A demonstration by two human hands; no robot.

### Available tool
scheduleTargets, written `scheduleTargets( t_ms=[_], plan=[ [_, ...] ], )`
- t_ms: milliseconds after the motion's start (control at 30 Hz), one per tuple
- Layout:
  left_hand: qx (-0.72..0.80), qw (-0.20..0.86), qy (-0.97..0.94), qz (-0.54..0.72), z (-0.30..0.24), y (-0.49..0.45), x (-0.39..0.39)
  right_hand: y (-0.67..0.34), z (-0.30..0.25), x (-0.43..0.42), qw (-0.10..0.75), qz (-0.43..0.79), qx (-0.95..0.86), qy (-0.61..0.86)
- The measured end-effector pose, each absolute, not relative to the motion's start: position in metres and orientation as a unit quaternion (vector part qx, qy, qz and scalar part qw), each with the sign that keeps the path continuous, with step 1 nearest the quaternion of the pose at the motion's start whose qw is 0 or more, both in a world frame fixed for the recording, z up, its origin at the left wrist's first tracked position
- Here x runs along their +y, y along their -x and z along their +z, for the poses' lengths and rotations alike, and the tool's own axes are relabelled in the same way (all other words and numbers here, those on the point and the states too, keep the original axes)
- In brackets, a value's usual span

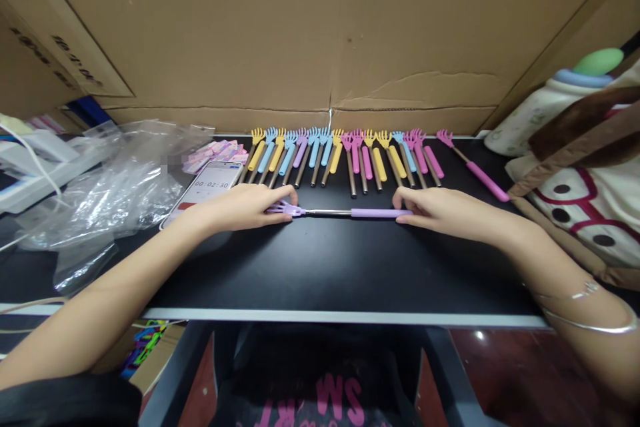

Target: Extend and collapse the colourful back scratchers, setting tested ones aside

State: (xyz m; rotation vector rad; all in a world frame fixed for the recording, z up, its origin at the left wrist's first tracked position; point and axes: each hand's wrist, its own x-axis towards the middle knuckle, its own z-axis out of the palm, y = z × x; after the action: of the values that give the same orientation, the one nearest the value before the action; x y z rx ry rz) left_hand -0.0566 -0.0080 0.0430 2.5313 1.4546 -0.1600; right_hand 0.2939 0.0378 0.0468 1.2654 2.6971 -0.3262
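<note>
A purple telescopic back scratcher point(345, 213) lies stretched out across the black table point(320, 267). My left hand point(250, 207) pinches its claw end. My right hand point(430, 208) grips its purple handle. Both hands rest on the table top. Behind them runs a row of collapsed back scratchers point(345, 157) in yellow, blue, purple and pink. One extended pink back scratcher point(473, 165) lies at the right end of the row.
A phone point(207, 187) showing a running timer lies left of my left hand. Crumpled clear plastic bags point(120, 173) cover the table's left side. A cream and brown bag point(585, 187) stands at the right. Cardboard point(320, 33) walls the back.
</note>
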Motion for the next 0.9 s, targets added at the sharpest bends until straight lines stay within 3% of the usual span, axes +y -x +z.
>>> scheduleTargets(
  t_ms=[900],
  plan=[
    [0.498,0.104,-0.859,-0.060,0.0431,0.0563,-0.0080,-0.2931,0.0488,0.0381,0.074,-0.127,0.894,-0.423]
  ],
)
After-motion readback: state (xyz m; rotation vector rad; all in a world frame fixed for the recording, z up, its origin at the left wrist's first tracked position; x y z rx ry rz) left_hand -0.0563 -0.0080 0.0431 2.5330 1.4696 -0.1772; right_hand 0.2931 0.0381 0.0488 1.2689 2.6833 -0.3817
